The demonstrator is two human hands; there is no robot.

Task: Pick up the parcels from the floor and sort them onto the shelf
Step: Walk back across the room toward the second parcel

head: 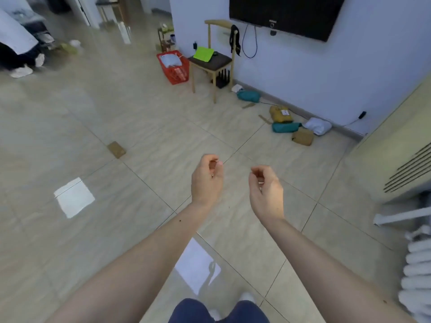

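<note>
Several parcels lie on the tiled floor by the far wall: a yellow-brown bag (280, 113), a teal bag (285, 127), a white bag (318, 126), a brown padded envelope (302, 137), and another teal bag (248, 96) near the chair. A small flat brown parcel (116, 149) lies alone at the left. My left hand (207, 180) and my right hand (266, 191) hang in front of me above the floor, fingers loosely curled, holding nothing. Both are well short of the parcels. No shelf is clearly in view.
A wooden chair (211, 60) with a green sheet stands at the wall beside a red basket (173, 67). A cream air-conditioner cabinet (401, 148) stands at the right, a white rack (417, 259) below it. A person sits at the far left.
</note>
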